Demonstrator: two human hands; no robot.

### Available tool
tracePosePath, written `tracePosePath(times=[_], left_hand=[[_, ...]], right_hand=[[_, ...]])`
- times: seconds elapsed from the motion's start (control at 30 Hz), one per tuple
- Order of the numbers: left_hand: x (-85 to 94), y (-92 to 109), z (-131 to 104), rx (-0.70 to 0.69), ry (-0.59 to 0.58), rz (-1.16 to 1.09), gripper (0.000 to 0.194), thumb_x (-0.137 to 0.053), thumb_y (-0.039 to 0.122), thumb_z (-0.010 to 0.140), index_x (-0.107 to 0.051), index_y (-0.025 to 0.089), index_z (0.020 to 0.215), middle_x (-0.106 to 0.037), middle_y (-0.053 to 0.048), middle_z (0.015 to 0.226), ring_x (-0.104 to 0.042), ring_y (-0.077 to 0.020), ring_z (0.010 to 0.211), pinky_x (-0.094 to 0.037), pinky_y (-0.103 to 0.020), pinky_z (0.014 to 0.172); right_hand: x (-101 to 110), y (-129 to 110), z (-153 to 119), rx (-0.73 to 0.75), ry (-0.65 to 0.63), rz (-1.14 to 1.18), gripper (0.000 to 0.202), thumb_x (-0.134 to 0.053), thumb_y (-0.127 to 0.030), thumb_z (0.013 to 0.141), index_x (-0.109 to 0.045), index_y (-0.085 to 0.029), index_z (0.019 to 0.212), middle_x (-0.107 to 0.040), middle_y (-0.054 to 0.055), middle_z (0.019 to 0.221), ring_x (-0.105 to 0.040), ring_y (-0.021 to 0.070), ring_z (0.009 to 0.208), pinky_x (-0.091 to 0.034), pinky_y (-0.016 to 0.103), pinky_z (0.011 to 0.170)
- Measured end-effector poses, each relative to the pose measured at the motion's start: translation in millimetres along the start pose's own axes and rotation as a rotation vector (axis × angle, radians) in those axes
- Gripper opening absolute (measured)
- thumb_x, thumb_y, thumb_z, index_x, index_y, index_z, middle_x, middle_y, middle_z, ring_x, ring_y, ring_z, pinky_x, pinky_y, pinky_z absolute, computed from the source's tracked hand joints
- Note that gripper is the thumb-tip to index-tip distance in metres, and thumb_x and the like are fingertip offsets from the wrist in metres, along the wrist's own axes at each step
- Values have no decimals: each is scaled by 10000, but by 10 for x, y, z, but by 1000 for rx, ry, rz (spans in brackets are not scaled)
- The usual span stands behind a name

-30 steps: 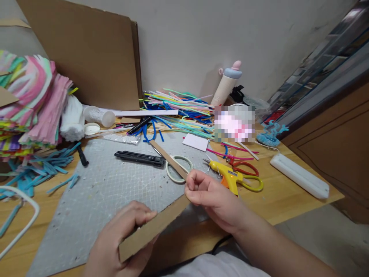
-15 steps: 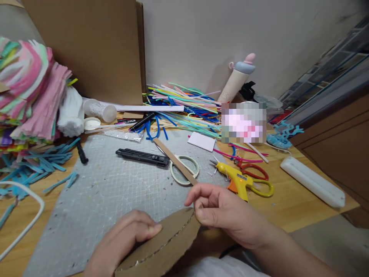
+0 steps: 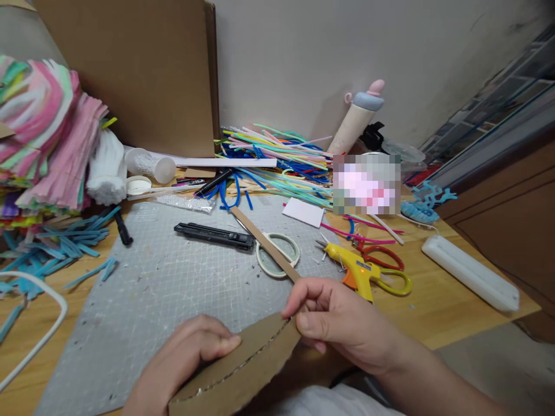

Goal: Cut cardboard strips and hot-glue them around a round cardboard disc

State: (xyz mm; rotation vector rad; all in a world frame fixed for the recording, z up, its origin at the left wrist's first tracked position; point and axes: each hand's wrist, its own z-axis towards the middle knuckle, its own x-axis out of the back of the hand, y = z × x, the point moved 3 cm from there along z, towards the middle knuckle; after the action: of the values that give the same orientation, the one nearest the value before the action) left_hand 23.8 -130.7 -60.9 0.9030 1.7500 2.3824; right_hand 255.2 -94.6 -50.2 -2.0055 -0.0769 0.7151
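Observation:
A brown piece of cardboard (image 3: 247,364) with a curved, rough dark line along it lies low in the view, over the mat's front edge. On its left side my left hand (image 3: 191,358) is closed, thumb on the upper face and the other fingers partly hidden. My right hand (image 3: 333,323) pinches the far right end of the cardboard between thumb and fingers. A narrow cardboard strip (image 3: 264,242) runs from beyond the right hand's fingers across a white-green ring (image 3: 295,242).
A grey cutting mat (image 3: 143,300) bears a black cutter (image 3: 214,236). Right of it lie a yellow glue gun (image 3: 353,263), scissors (image 3: 396,283) and a white bar (image 3: 470,274). Pipe cleaners (image 3: 277,153) are piled behind; blue pieces (image 3: 65,242) lie left.
The cardboard has shifted and tilted slightly, with its near end a little further left. The fingers of my right hand have moved slightly right and changed their hold at its end.

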Motion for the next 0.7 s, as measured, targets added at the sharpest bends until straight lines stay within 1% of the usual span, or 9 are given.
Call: tracePosePath(times=[0.17,0.3,0.4,0.5,0.6,0.7], left_hand=[[-7,13,37,-9,10,4,366,-660,193,792,-576,323,1124,-647,14,955,-644,-161,858,-521,-239,745],[-17,60,60,-9,20,16,342,-637,157,797,-575,314,1094,-652,11,944,-645,-158,847,-507,-252,755],[-35,108,71,0,54,14,300,-628,160,795,-577,299,1056,-650,9,919,-643,-160,838,-492,-276,772],[-50,158,89,12,105,-12,261,-623,183,795,-590,288,1032,-648,7,904,-642,-160,823,-483,-290,769],[-63,201,104,31,132,-19,245,-631,167,790,-600,293,999,-651,21,887,-641,-143,799,-485,-264,736],[-82,205,82,112,168,-36,343,-656,123,769,-564,322,1032,-652,42,911,-647,-125,798,-499,-221,700]], right_hand=[[6,-3,-5,12,18,10,325,-856,-401,676,-705,-155,827,-573,-56,596,-446,13,443,-298,139,418],[-9,22,9,-32,-13,17,325,-834,-412,706,-708,-154,859,-561,-69,502,-454,19,395,-296,128,390],[-12,49,12,-67,-35,31,342,-819,-429,719,-699,-150,876,-595,-51,467,-504,41,375,-301,127,371],[-10,73,1,-84,-23,69,333,-837,-414,696,-685,-154,838,-621,-39,472,-533,54,373,-317,124,365],[-26,83,-15,-85,-15,99,303,-834,-398,706,-687,-161,824,-615,-40,460,-517,53,359,-339,127,364],[-52,67,-26,-63,-1,109,258,-825,-378,728,-704,-170,821,-606,-38,455,-496,43,363,-361,125,385]])
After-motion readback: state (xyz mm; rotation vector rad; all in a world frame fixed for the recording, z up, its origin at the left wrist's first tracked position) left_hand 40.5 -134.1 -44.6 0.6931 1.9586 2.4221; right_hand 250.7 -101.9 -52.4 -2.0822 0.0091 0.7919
